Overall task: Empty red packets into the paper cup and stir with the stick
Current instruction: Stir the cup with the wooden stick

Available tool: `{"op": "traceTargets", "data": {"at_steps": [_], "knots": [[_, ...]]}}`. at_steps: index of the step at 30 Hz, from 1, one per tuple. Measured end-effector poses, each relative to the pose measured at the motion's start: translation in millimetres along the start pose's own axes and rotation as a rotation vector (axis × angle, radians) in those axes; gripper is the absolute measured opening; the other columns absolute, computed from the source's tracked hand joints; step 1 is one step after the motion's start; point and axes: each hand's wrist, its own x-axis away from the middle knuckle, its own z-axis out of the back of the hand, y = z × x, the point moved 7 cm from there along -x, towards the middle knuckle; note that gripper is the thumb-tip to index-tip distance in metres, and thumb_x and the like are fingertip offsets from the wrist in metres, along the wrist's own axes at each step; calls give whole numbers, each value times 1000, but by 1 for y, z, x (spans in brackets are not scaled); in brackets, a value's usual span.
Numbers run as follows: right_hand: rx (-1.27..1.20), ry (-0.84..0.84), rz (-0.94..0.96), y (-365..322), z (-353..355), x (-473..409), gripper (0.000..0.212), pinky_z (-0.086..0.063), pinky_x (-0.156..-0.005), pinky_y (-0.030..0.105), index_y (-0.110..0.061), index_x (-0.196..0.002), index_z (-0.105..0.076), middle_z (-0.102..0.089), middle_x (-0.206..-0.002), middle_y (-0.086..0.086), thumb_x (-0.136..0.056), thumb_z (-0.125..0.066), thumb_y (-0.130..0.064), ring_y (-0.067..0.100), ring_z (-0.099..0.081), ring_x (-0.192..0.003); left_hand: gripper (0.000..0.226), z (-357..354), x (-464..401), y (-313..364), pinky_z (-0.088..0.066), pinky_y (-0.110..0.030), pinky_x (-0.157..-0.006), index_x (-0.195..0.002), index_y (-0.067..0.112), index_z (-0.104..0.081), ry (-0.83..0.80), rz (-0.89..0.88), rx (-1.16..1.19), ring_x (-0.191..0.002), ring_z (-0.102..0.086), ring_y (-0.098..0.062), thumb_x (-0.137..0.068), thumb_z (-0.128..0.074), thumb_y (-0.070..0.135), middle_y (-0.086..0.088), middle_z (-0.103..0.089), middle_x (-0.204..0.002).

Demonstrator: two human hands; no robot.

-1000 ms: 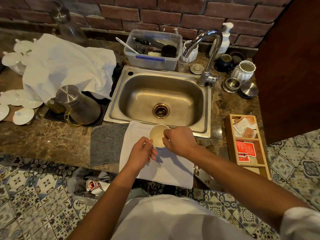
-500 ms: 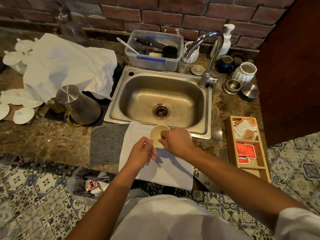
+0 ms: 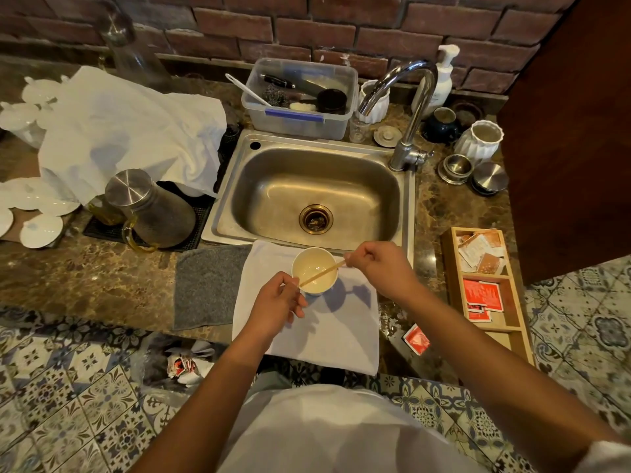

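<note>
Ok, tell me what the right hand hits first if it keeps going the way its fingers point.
Probably the paper cup: the right hand pinches the stick with fingers aimed left at its rim, though depth is unclear.

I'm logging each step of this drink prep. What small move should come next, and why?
Probably swirl the stick round in the paper cup: the right hand pinches its upper end, its lower end is in the pale liquid, and the left hand steadies the cup.
</note>
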Motion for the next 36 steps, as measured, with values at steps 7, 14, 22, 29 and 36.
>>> {"op": "traceTargets", "data": {"at_steps": [7,14,22,29,36], "knots": [[294,73,-3,13,3,6,34,-36,-52,27,-28,-65,-59,-57,-58,-8,-94,-65,-45,13,-55,-60,25,-1,3,1,-42,-34,-52,-85,12,-54,11,-3,14,-57,-60,-23,-105,-50,26,-11,-69,-70],[526,-21,80,-10,-25,0,36,-26,-48,25,-25,-84,-74,-61,-67,-5,-98,-55,-52,18,-57,-67,26,0,1,5,-43,-35,-52,-87,8,-58,16,-42,-33,-58,-60,-23,-104,-53,28,-9,-69,-70],[795,-62,73,-29,-35,-12,25,-39,-62,29,-19,-99,-74,-74,-91,7,-93,-53,-32,31,-67,-83,27,-4,-1,7,-44,-35,-51,-88,6,-58,27,-41,-27,-58,-60,-24,-104,-53,28,-13,-69,-71],[800,2,241,-49,-36,2,23,-30,-58,30,-15,-92,-67,-73,-83,9,-97,-49,-29,36,-67,-76,28,-1,0,3,-44,-38,-55,-91,4,-56,20,-25,-27,-57,-61,-23,-104,-52,29,-13,-69,-72],[321,116,48,-22,10,30,33,-41,-52,29,-21,-73,-63,-60,-59,-5,-99,-57,-40,20,-60,-61,27,-2,2,4,-45,-35,-53,-89,7,-56,23,-13,-27,-56,-61,-20,-105,-51,28,-11,-69,-71]]}}
